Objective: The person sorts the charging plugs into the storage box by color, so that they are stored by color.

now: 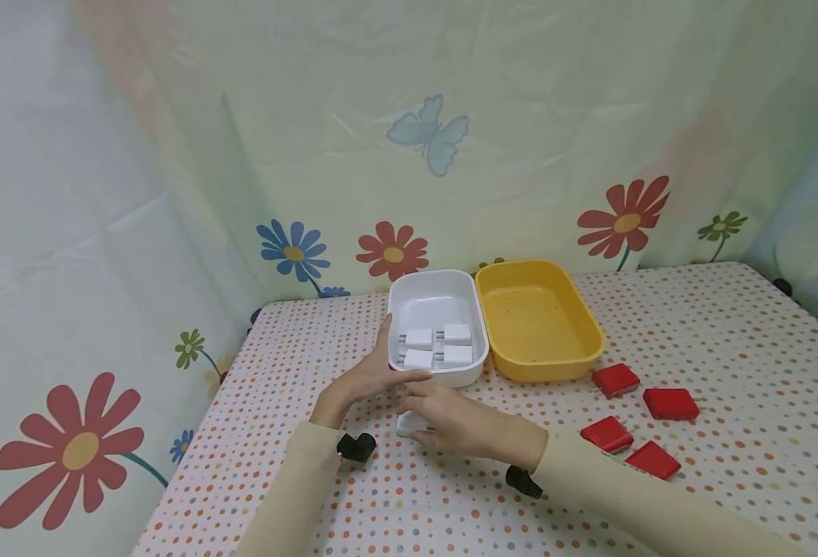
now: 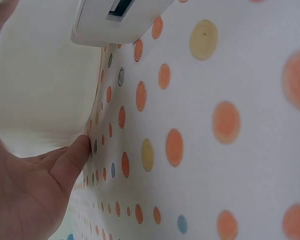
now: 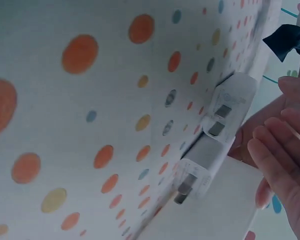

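Note:
A white tray (image 1: 438,284) holds several white plug chargers (image 1: 458,334), prongs pointing left. My left hand (image 1: 360,379) lies along the tray's near-left corner, with its fingers against the outer wall; in the left wrist view the left hand (image 2: 35,190) touches the tray (image 2: 45,90). My right hand (image 1: 461,422) is low over the table just in front of the tray. Two white chargers (image 3: 207,152) rest end to end on the cloth there, partly hidden by it in the head view. Beside them, the right hand's fingers (image 3: 275,155) are extended and do not close round either one.
A yellow tray (image 1: 530,325) stands against the right side of the white one. Several red chargers (image 1: 616,380) lie scattered on the dotted tablecloth (image 1: 743,363) at the right. A flowered curtain (image 1: 520,131) hangs behind the table.

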Tool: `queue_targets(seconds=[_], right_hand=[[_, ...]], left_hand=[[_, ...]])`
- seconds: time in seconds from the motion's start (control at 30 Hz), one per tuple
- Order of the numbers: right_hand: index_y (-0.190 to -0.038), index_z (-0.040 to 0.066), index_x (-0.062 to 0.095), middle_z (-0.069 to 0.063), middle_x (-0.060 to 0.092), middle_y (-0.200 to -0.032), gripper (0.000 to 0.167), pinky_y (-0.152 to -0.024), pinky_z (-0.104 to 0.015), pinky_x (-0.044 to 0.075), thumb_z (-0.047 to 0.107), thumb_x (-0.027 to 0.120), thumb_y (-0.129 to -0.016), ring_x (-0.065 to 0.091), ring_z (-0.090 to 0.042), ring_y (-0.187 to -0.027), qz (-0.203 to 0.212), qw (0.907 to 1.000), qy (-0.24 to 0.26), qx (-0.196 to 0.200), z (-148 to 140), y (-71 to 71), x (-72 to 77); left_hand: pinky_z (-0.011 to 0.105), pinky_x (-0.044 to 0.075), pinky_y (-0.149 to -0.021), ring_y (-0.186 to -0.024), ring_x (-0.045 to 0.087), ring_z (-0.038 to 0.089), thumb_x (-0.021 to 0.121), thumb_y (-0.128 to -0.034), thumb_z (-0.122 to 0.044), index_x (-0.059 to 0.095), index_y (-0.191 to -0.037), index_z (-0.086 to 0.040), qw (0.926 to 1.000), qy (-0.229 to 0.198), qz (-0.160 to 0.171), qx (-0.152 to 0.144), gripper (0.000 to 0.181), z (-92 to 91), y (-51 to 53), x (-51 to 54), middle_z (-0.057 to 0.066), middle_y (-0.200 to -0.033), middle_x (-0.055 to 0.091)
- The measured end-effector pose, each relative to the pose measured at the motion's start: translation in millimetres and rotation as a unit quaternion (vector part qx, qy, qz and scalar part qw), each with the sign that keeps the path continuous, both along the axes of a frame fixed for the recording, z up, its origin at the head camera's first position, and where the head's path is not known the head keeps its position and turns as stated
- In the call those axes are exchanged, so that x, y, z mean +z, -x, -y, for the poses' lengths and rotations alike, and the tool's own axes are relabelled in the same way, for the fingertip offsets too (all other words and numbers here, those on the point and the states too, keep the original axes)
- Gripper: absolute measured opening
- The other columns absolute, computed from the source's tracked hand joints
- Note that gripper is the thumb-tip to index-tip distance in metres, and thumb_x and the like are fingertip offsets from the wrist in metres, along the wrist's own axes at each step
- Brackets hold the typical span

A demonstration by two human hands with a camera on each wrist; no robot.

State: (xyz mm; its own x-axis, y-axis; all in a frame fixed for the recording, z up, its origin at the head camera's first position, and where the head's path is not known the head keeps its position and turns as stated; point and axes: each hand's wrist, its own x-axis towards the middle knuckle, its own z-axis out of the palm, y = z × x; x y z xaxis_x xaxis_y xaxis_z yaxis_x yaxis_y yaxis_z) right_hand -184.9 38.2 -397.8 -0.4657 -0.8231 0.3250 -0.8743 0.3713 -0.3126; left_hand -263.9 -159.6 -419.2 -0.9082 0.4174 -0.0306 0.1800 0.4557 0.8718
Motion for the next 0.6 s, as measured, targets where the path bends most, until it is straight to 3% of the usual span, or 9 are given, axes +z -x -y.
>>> queue_targets(seconds=[0.27,0.6], right_hand=[[-0.117,-0.005,0.072,-0.017,0.067,-0.118,0.033,-0.093,-0.034,0.057,0.004,0.083,-0.086,0.068,-0.027,-0.107,0.018,0.9983,-0.03,-0.047,3.5,-0.6,-6.4],[-0.11,-0.006,0.073,-0.014,0.068,-0.109,0.033,-0.089,-0.028,0.058,-0.005,0.084,-0.079,0.069,-0.024,-0.1,0.042,0.9977,-0.018,-0.05,5.3,0.3,-6.8]], left_hand=[[0.059,0.027,-0.12,-0.149,0.032,0.03,0.086,-0.0865,-0.038,-0.012,-0.167,-0.021,1.0,0.008,-0.004,0.001,0.128,-0.6,-1.2,2.3,0.013,-0.168,0.023],[0.059,0.027,-0.119,-0.15,0.031,0.028,0.086,-0.0871,-0.037,-0.01,-0.167,-0.02,0.9999,-0.004,-0.011,-0.012,0.126,0.8,-0.6,0.2,0.01,-0.168,0.025]])
